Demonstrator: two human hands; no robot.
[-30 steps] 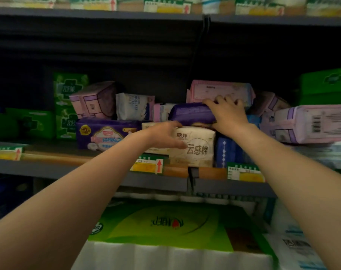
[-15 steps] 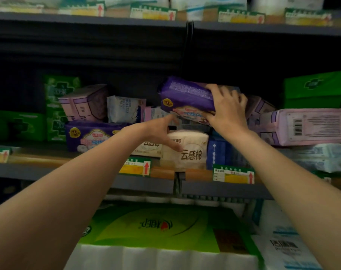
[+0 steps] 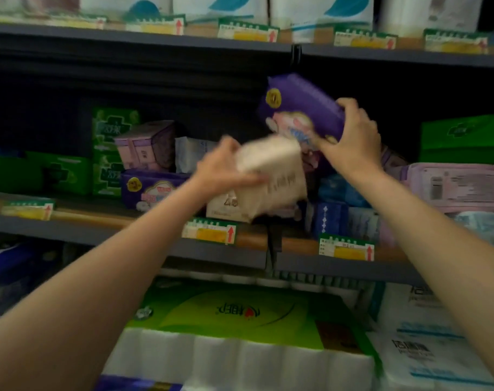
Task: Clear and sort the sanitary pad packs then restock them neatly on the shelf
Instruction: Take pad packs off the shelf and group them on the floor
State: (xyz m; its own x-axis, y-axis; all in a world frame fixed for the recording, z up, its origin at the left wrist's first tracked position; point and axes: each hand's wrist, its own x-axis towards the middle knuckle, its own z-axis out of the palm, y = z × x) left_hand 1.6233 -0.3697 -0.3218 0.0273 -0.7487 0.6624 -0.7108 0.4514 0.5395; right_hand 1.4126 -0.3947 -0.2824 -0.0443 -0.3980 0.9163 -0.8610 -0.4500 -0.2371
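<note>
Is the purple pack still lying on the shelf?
No, the right hand holds the purple pack up in the air above the other packs, and the left hand grips a white pack.

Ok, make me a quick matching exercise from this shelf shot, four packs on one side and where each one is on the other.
Things:
1. purple pack
2. cream pack
3. pink barcode pack
4. green box

Places:
A. lying on the shelf's right side
B. held in the left hand
C. far right, above the pink pack
D. raised in the right hand

Pairs: 1-D, 2-B, 3-A, 4-C
</note>
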